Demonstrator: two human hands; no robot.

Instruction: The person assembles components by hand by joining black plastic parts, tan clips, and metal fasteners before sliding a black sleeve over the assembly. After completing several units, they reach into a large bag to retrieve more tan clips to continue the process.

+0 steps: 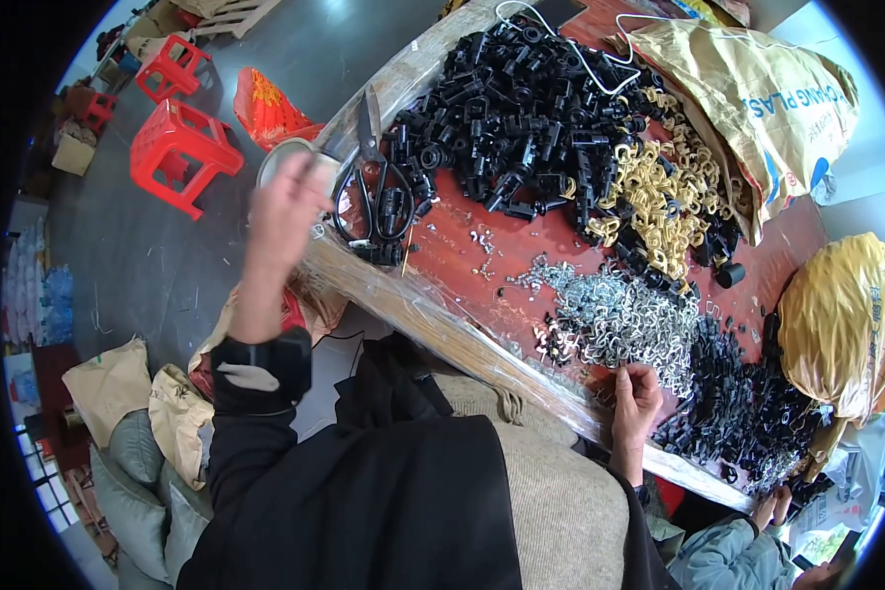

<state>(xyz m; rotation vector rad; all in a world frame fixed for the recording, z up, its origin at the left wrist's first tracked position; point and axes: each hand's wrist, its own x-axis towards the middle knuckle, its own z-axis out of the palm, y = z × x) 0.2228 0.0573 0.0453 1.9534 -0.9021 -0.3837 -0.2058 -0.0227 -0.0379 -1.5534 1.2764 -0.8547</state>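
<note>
My left hand (287, 211), smeared by motion, is over the table's left edge beside a round pale-rimmed container (268, 169). Something whitish shows at its fingertips; I cannot make out whether it is held. Black-handled scissors (371, 187) lie just right of that hand. At the table's front edge, my right hand (637, 401) has its fingers curled in a pinch beside a heap of small silvery metal hooks (624, 320). What the pinch holds, if anything, is hidden. Black plastic fittings (521, 108) and gold-coloured clips (659, 202) are heaped farther back.
Small black parts (742, 393) are piled at right, near another person's hands (772, 508). A yellow sack (841, 324) and a large printed sack (757, 98) stand along the far right side. Red stools (182, 152) are on the floor at left; a wooden rail (433, 320) edges the red tabletop.
</note>
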